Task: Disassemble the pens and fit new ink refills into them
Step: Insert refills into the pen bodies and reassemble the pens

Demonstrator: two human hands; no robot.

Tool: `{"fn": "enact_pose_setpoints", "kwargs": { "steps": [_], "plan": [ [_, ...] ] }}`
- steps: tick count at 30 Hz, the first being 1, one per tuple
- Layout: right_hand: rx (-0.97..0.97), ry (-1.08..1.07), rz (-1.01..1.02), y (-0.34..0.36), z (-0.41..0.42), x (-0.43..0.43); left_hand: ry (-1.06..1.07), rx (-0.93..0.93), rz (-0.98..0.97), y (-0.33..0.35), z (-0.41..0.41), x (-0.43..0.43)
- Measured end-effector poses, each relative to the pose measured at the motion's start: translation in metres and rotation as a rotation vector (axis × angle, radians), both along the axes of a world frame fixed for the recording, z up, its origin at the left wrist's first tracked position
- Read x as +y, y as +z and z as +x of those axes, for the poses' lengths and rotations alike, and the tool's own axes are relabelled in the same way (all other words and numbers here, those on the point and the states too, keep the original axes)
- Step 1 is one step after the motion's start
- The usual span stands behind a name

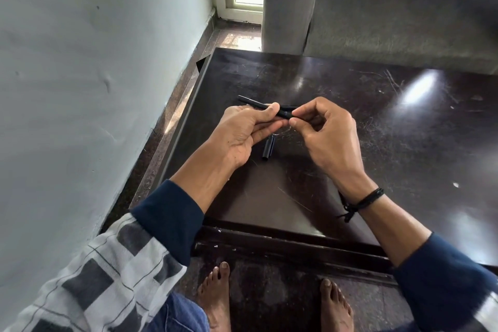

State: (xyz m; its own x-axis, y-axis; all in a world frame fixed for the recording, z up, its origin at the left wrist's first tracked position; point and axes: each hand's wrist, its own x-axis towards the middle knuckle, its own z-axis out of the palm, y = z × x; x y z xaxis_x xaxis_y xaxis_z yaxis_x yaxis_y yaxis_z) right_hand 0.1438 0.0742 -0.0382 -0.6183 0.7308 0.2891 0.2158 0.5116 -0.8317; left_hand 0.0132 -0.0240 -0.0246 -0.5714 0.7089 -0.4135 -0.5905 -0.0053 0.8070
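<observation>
Left hand (242, 132) grips the pen barrel (253, 103); right hand (328, 132) pinches its end, 1 cap (268, 148) lying near the barrel. Looks like the unscrewing step; next, a steady twist apart.

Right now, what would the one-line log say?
left hand holds pen | right hand pinches pen end | cap lies on table

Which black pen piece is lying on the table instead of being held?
The short cap, below the hands. The long barrel is held in the left hand and pinched by the right hand.
</observation>
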Motion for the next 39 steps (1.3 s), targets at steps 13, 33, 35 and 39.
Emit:
{"fn": "enact_pose_setpoints", "kwargs": {
  "steps": [13,33,35,39],
  "plan": [
    [-0.009,-0.029,-0.003,-0.0012,-0.0001,-0.0013,-0.002,0.001,0.009,-0.0013,0.0002,-0.0001],
    [-0.032,-0.017,-0.055,0.0031,0.0005,-0.0004,0.025,0.004,0.02,-0.0026,-0.0042,0.0003],
    [-0.03,-0.038,-0.061,0.0038,0.0005,-0.0006,0.026,0.006,0.028,-0.0017,-0.0055,0.0005],
    [-0.045,-0.05,-0.048,0.0034,0.0006,-0.0011,0.014,0.01,0.022,-0.0028,-0.0044,0.0005]
  ]
}}
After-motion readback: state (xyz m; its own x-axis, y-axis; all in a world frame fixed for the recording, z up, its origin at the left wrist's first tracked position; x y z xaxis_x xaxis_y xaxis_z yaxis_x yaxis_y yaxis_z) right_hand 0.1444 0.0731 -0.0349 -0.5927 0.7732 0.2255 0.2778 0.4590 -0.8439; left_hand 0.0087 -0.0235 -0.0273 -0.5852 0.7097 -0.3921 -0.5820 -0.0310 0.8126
